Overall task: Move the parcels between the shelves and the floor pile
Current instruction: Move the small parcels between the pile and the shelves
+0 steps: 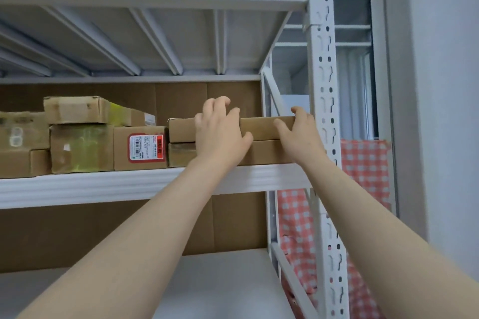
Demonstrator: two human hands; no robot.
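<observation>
Overhead, in the head view, a person's two bare hands gripped the upper flat parcel (261, 127) at the right end of a white metal shelf (103, 186). The parcel was a thin, wide box of plain brown cardboard with a smooth, unmarked front face. It lay squarely on the lower flat parcel (267, 153), a similar box with a duller, scuffed left end.

The left hand (220, 134) curled its fingers over the parcel's top edge, thumb pressed to the front. The right hand (300, 134) clasped the right-hand end, thumb stretched along the front face and fingers hooked over the top corner, just beside the perforated steel upright (324, 85).

To the left stood the labelled parcel (140, 147), a squarish carton bearing a white sticker with a red border and barcode. Beside it sat a taped box (81, 147), glossy with clear and yellow-green tape, and a smaller box (75, 110) rested on top of it. More brown cartons filled the far left.

Sheets of cardboard backing (181, 98) lined the rear of the rack. A red-and-white checked cloth (363, 163) hung behind the upright.
</observation>
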